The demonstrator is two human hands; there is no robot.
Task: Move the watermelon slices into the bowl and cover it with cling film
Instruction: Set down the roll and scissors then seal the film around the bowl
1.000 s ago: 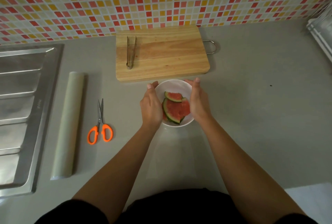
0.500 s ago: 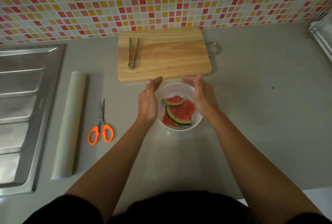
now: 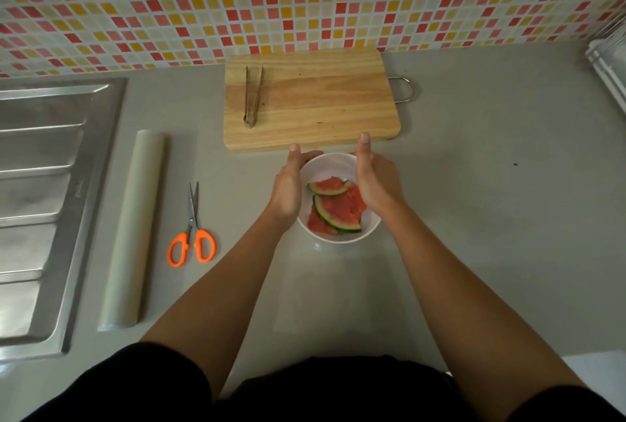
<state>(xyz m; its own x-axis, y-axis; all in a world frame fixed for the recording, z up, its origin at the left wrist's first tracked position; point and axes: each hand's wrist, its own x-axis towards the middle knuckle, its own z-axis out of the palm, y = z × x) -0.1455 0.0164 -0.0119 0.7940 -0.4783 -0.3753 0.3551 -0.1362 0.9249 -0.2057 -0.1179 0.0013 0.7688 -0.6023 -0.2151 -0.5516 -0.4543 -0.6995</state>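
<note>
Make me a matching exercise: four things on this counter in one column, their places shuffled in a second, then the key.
1. metal tongs
2. orange-handled scissors
3. red watermelon slices
4. long roll of cling film

A. in the white bowl
B. beside the steel sink drainboard
C. on the wooden cutting board
D. between the roll and the bowl

Pairs: 1-C, 2-D, 3-A, 4-B

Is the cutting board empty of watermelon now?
Yes. The cutting board carries only the tongs; the watermelon slices lie inside the bowl.
</note>
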